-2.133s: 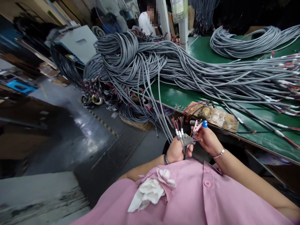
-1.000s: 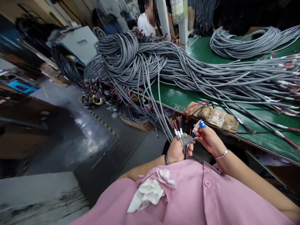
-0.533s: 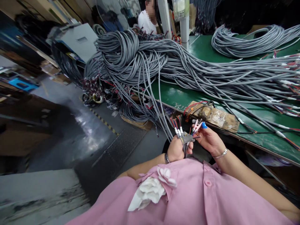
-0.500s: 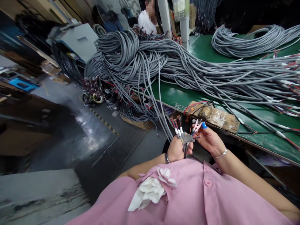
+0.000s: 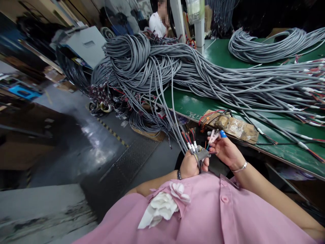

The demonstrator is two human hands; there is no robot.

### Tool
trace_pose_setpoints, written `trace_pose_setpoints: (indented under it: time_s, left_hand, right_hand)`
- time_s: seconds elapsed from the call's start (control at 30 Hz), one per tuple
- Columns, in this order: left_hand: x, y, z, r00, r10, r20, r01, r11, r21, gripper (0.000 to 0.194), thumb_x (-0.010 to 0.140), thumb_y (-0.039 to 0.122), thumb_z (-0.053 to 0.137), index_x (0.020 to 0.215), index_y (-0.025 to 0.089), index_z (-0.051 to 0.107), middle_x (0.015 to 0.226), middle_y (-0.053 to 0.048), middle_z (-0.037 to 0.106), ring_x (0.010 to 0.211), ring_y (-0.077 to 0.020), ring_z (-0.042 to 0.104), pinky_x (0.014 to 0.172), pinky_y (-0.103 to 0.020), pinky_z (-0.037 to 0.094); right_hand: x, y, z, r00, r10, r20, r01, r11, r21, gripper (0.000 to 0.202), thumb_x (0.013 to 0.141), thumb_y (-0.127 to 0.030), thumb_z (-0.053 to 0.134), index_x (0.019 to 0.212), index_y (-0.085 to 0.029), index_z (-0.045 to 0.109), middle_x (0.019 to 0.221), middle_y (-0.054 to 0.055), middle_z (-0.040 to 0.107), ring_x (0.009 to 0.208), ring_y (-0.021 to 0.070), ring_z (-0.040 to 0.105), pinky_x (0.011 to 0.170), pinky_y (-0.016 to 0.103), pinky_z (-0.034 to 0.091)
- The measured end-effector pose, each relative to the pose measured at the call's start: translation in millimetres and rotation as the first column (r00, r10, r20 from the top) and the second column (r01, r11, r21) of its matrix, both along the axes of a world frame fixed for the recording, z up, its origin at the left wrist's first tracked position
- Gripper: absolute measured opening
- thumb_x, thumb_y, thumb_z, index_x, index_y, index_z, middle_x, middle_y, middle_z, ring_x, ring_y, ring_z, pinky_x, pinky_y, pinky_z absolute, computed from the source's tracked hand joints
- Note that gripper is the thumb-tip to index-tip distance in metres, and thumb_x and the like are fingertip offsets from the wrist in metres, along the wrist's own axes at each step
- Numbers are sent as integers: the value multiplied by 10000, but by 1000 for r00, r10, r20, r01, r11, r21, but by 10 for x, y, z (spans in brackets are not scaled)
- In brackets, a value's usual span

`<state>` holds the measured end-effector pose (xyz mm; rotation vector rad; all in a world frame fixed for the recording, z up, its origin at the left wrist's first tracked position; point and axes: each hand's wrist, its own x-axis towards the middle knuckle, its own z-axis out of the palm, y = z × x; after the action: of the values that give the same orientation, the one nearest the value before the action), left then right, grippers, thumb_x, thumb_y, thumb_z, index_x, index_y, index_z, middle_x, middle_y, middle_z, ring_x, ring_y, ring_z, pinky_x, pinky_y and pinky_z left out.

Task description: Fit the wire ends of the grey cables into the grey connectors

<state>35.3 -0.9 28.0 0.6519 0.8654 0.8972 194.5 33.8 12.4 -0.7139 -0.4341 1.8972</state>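
My left hand (image 5: 190,164) is wrapped around several grey cables (image 5: 181,143). Coloured wire ends (image 5: 194,133) fan upward from their white sleeves above this fist. Grey wrapping covers the left thumb, which presses on the cables. Close beside it, my right hand (image 5: 227,152) is closed on a small pale pink tool (image 5: 214,136) whose exact kind is unclear. A blue cover (image 5: 222,134) sits on one right fingertip. Thin loose wires (image 5: 207,147) stick out between the two hands; whether the right fingers also pinch them is too small to tell.
Long grey cables (image 5: 193,69) lie heaped across the green table (image 5: 186,101). A worn wooden block (image 5: 235,127) with wires rests at the table edge. Another cable coil (image 5: 269,47) lies at the back right. A person in white (image 5: 157,25) is beyond the table.
The pink tool has turned slightly in my right hand, and those fingers have shifted a little. My left hand keeps its hold on the cables, almost unmoved.
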Motion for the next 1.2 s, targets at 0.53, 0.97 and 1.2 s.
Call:
trace_pose_setpoints:
  time_s: [0.53,0.97,1.2]
  left_hand:
    - [70,49,-3,993,114,-39,-113,993,24,254,717,378,664,714,145,562,536,3,601,350,-91,504,334,-188,344]
    - [79,76,-48,992,100,-71,-100,995,3,270,711,391,669,720,144,561,547,6,603,359,-88,510,343,-186,354]
    - [43,59,-80,992,78,-98,-75,997,32,279,718,393,665,686,138,558,540,0,598,355,-87,507,348,-189,363]
  right_hand:
    - [-68,-6,-50,960,-178,215,160,982,96,302,836,-486,586,852,-196,667,721,15,632,619,120,555,615,267,459]
    - [-158,72,24,976,-200,83,202,979,-12,357,729,-544,686,782,-190,688,716,29,664,587,135,544,590,276,480]
    - [-125,25,-41,991,-125,43,124,992,14,416,761,-633,588,797,-224,656,823,28,680,656,146,584,623,287,480]
